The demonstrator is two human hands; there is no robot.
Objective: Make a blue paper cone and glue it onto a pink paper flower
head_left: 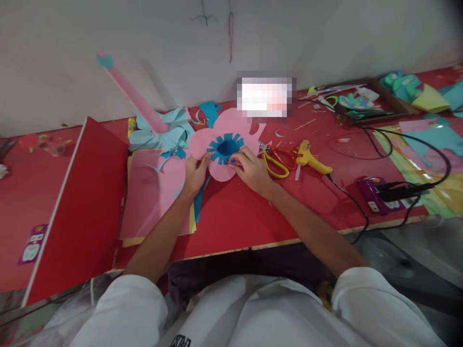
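Note:
A pink paper flower (pixel 231 127) lies on the red table (pixel 235 217) with a blue fringed paper disc (pixel 226 146) at its middle. My left hand (pixel 195 172) grips the flower's left lower petal, fingers curled over its edge. My right hand (pixel 251 168) rests on the flower's lower right, its fingertips pinched together at the rim of the blue disc. Both forearms reach in from the white sleeves at the bottom.
Yellow-handled scissors (pixel 277 161) and a yellow glue gun (pixel 311 161) lie right of my hands, its cord running to a purple power strip (pixel 376 195). Pink and yellow sheets (pixel 155 197) and a red board (pixel 83 207) lie left. Light blue scraps (pixel 162 132) and a pink tube (pixel 133 96) are behind.

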